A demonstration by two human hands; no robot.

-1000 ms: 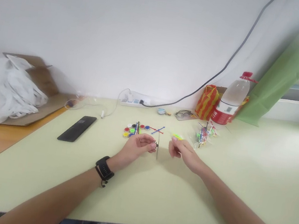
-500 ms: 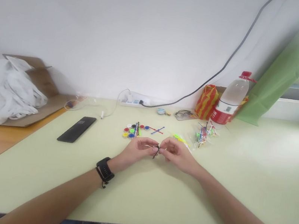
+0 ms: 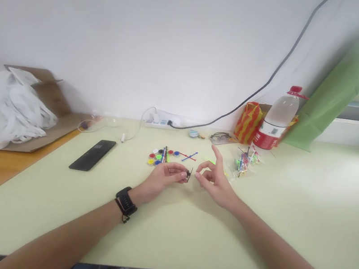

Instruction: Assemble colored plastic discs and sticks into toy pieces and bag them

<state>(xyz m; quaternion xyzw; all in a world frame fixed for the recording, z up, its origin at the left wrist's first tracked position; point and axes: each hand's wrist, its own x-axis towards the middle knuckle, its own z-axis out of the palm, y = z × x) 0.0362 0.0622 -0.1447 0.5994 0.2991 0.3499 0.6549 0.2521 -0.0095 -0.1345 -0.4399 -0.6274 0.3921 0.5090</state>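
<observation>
My left hand (image 3: 161,180), with a black watch (image 3: 126,201) on its wrist, pinches a small black plastic piece (image 3: 189,175) between thumb and fingers. A thin bar of that piece sticks out past the fingertips. Just to its right is my right hand (image 3: 218,187), apart from the piece, its index finger pointing up and the other fingers bent; nothing shows in it. Beyond my left hand lie several small coloured discs (image 3: 158,157) and thin sticks (image 3: 165,154). Crossed red and blue sticks (image 3: 189,156) rest beside them. Yellow-green pieces are partly hidden behind my right hand.
A black phone (image 3: 92,155) lies at left, near white plastic bags (image 3: 9,107) on cardboard. Along the wall are a power strip (image 3: 163,120), glasses (image 3: 222,136) and a large bottle (image 3: 275,120). A clear bag of coloured parts (image 3: 245,163) sits at right.
My right hand has let go of the black piece and moved slightly right, raising its index finger. The piece stays in my left hand, turned so that its bar stands more upright.
</observation>
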